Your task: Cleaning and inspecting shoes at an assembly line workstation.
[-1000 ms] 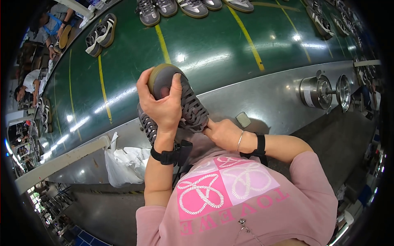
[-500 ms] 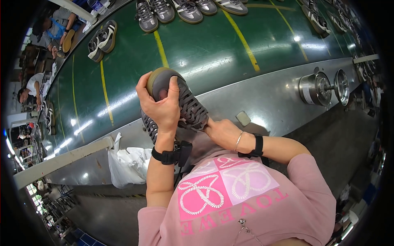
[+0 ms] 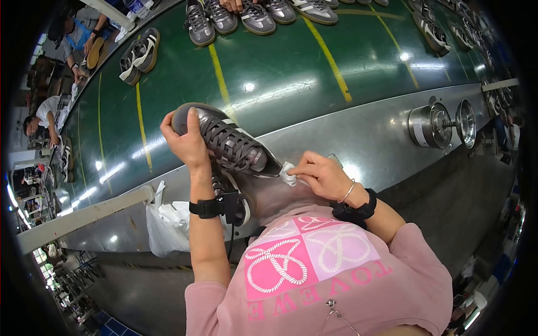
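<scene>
A dark grey sneaker (image 3: 232, 143) with black laces and pale stripes is gripped round its toe by my left hand (image 3: 188, 143), thumb on top. Its heel points toward my right hand (image 3: 325, 175), whose fingers pinch a crumpled white wad of paper or cloth (image 3: 288, 175) at the heel end of the shoe. I cannot tell whether the wad touches the shoe. A second sneaker (image 3: 244, 210), partly hidden behind my left wrist, rests on the metal ledge (image 3: 370, 126).
Several sneakers (image 3: 258, 19) stand along the green belt (image 3: 269, 67), where another person's hand (image 3: 231, 4) touches them. A pair (image 3: 140, 56) sits at left. A metal pot (image 3: 430, 124) stands on the ledge at right. A white plastic bag (image 3: 171, 227) lies near a pale rail (image 3: 84, 215).
My left hand has moved left and tilted the sneaker so its laces and opening face up. My right hand has drawn back right, the white wad now showing. Another person's hand has appeared at the far shoes.
</scene>
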{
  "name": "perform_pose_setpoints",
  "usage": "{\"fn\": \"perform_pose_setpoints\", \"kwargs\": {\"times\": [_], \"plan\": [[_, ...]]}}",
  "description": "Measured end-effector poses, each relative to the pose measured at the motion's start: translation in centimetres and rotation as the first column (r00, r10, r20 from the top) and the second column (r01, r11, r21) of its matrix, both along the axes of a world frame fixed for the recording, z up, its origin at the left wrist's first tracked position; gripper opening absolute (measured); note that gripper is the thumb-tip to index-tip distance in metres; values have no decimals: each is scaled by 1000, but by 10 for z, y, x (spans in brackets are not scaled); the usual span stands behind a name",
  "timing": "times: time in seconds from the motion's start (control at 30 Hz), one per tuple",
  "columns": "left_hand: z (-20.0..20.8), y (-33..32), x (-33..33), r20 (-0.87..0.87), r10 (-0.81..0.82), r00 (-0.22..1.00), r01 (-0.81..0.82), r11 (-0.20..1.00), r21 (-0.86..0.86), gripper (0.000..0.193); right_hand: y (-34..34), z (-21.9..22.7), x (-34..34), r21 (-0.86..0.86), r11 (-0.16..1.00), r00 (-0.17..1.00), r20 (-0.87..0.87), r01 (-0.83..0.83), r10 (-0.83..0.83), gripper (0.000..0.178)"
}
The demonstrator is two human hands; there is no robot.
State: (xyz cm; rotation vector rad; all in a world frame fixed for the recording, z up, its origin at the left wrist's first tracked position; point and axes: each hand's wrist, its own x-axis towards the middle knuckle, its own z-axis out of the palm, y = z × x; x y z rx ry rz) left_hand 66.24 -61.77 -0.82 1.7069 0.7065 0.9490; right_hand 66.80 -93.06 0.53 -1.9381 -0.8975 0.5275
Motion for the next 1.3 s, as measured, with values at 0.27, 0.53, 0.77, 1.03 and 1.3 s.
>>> {"fn": "perform_pose_setpoints", "kwargs": {"times": [0.27,0.53,0.77,1.03,1.3], "plan": [[-36,-1,-3,-534,-607,588,509,791,-339,61,-20,-1,36,153,913,925,-33,378,-378,20],[-32,44,1,-858,-383,343,681,731,-54,66,-19,-15,32,143,871,881,-143,469,-451,19],[-69,88,-43,-785,-548,288,436,805,-402,69,-16,-32,27,161,897,904,-195,412,-381,19],[-44,22,-66,-280,-499,820,224,730,-646,40,-17,-41,24,138,917,914,-226,373,-338,19],[18,42,-48,-97,-305,947,231,862,-452,38,-23,-43,14,113,937,930,-208,330,-302,19]]}}
